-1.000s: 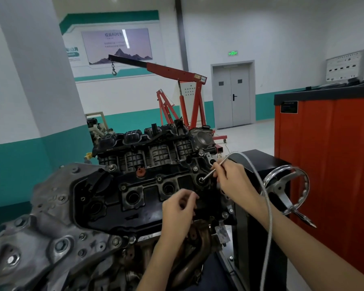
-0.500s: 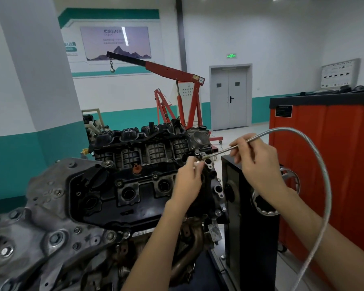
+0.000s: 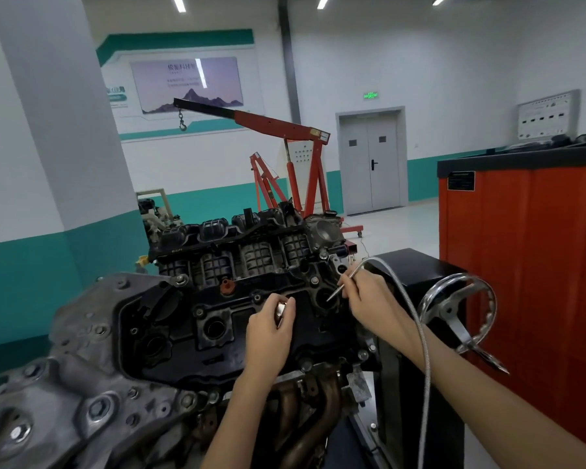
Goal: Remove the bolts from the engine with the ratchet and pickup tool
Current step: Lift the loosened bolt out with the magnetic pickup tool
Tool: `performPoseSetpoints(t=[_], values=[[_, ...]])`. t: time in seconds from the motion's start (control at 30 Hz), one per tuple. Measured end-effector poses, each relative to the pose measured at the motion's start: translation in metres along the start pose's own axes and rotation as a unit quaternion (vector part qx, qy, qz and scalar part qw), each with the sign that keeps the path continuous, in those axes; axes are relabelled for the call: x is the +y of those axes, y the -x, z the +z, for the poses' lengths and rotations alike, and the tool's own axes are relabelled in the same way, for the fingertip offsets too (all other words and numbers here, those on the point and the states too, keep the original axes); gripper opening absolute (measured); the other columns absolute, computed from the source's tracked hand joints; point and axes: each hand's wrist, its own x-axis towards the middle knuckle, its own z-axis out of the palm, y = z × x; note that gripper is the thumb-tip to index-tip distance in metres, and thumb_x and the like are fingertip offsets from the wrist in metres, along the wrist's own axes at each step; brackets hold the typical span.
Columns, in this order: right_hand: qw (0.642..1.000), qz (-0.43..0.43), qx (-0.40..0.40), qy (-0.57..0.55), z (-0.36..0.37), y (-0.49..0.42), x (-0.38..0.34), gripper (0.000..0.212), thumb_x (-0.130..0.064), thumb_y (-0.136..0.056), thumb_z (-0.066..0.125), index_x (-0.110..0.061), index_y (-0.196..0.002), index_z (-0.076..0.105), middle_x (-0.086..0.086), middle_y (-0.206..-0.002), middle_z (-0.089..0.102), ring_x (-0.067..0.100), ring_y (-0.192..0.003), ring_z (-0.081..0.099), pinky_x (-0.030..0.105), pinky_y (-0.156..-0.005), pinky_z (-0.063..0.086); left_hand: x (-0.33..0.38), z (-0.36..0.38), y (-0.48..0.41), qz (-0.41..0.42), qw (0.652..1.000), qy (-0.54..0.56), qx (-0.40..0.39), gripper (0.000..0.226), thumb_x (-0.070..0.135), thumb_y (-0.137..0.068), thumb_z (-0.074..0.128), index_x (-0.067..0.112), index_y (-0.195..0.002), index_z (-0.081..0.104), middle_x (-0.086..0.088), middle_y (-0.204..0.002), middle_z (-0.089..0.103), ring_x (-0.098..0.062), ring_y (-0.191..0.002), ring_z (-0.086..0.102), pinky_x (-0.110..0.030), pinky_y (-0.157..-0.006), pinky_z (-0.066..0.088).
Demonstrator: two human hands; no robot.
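Teal-striped walls (image 3: 352, 62) stand behind the engine (image 3: 170, 316). Over it my left hand (image 3: 268, 336) pinches a shiny piece (image 3: 280, 309); my right hand (image 3: 369, 299) grips the pickup tool (image 3: 416, 319).

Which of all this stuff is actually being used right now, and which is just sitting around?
In use: engine, pickup tool in the right hand, shiny metal piece in the left hand.
Lying about: red hoist, orange cabinet, handwheel.
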Motion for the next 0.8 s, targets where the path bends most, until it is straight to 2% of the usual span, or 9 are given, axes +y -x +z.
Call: performPoseSetpoints(t=[0.07, 0.17, 0.23, 0.37, 0.47, 0.53, 0.6, 0.67, 0.8], values=[[1.0, 0.01, -0.027, 0.01, 0.007, -0.002, 0.001, 0.023, -0.016, -0.098, 0.043, -0.012, -0.077, 0.05, -0.003, -0.067, 0.052, 0.003, -0.055, 0.045, 0.014, -0.052, 0.032, -0.001, 0.002, 0.001, 0.003, 1.0, -0.006, 0.009, 0.024, 0.035, -0.097, 0.05, 0.02, -0.081, 0.058, 0.003, -0.051, 0.047, -0.011, -0.046, 0.041, -0.035, -0.051, 0.034], [0.998, 0.021, -0.052, 0.023, 0.015, -0.006, 0.003, 0.025, -0.018, -0.099, 0.042, -0.01, -0.078, 0.051, 0.002, -0.068, 0.055, 0.007, -0.054, 0.046, 0.017, -0.051, 0.032, -0.002, 0.004, 0.002, 0.013, 1.0, -0.007, 0.015, 0.023, 0.033, -0.097, 0.051, 0.021, -0.079, 0.057, 0.006, -0.048, 0.046, -0.008, -0.044, 0.04, -0.031, -0.049, 0.032], [0.998, 0.017, -0.061, 0.024, 0.019, -0.008, 0.004, 0.023, -0.018, -0.099, 0.043, -0.007, -0.082, 0.053, 0.006, -0.072, 0.057, 0.011, -0.058, 0.049, 0.02, -0.055, 0.035, -0.003, 0.005, 0.003, 0.018, 1.0, -0.006, 0.018, 0.022, 0.031, -0.098, 0.051, 0.02, -0.079, 0.057, 0.008, -0.048, 0.046, -0.008, -0.044, 0.039, -0.028, -0.048, 0.031], [0.995, -0.012, -0.072, 0.068, 0.028, -0.006, 0.01, 0.019, -0.018, -0.097, 0.046, -0.004, -0.089, 0.055, 0.01, -0.084, 0.059, 0.024, -0.077, 0.056, 0.031, -0.072, 0.042, -0.003, 0.007, 0.003, 0.019, 0.999, -0.009, 0.03, 0.02, 0.029, -0.097, 0.052, 0.02, -0.081, 0.059, 0.009, -0.048, 0.046, -0.008, -0.044, 0.041, -0.028, -0.049, 0.032], [0.995, -0.011, -0.068, 0.069, 0.028, -0.007, 0.013, 0.019, -0.019, -0.097, 0.047, -0.005, -0.088, 0.057, 0.008, -0.082, 0.06, 0.024, -0.078, 0.058, 0.033, -0.073, 0.044, -0.002, 0.008, 0.004, 0.017, 0.999, -0.007, 0.034, 0.02, 0.029, -0.097, 0.052, 0.02, -0.08, 0.058, 0.009, -0.048, 0.047, -0.008, -0.044, 0.041, -0.031, -0.05, 0.034], [0.997, -0.01, -0.06, 0.056, 0.027, -0.007, 0.012, 0.019, -0.017, -0.096, 0.048, -0.005, -0.086, 0.057, 0.003, -0.076, 0.058, 0.019, -0.072, 0.057, 0.028, -0.067, 0.042, -0.002, 0.009, 0.005, 0.014, 0.999, -0.008, 0.035, 0.021, 0.028, -0.097, 0.052, 0.02, -0.079, 0.058, 0.009, -0.049, 0.047, -0.008, -0.044, 0.041, -0.032, -0.049, 0.034], [0.999, 0.0, -0.044, 0.027, 0.023, -0.005, 0.01, 0.018, -0.015, -0.096, 0.048, -0.01, -0.081, 0.056, -0.008, -0.066, 0.051, 0.004, -0.06, 0.051, 0.014, -0.058, 0.037, -0.003, 0.009, 0.005, 0.01, 0.999, -0.006, 0.033, 0.021, 0.028, -0.097, 0.053, 0.02, -0.079, 0.057, 0.009, -0.049, 0.046, -0.008, -0.044, 0.04, -0.035, -0.05, 0.035], [1.0, 0.001, -0.024, 0.01, 0.018, -0.003, 0.006, 0.021, -0.012, -0.096, 0.049, -0.016, -0.076, 0.055, -0.012, -0.062, 0.049, -0.001, -0.055, 0.049, 0.008, -0.055, 0.036, -0.003, 0.009, 0.005, 0.008, 0.999, -0.004, 0.03, 0.022, 0.028, -0.097, 0.053, 0.02, -0.078, 0.056, 0.008, -0.048, 0.045, -0.009, -0.044, 0.04, -0.036, -0.05, 0.035], [1.0, -0.022, 0.007, -0.008, 0.003, -0.002, -0.004, 0.026, -0.009, -0.096, 0.049, -0.018, -0.072, 0.052, -0.007, -0.065, 0.05, 0.002, -0.059, 0.048, 0.009, -0.06, 0.035, -0.002, 0.008, 0.005, 0.008, 1.0, -0.005, 0.03, 0.022, 0.028, -0.098, 0.053, 0.02, -0.077, 0.056, 0.006, -0.048, 0.044, -0.009, -0.044, 0.039, -0.037, -0.05, 0.035]])
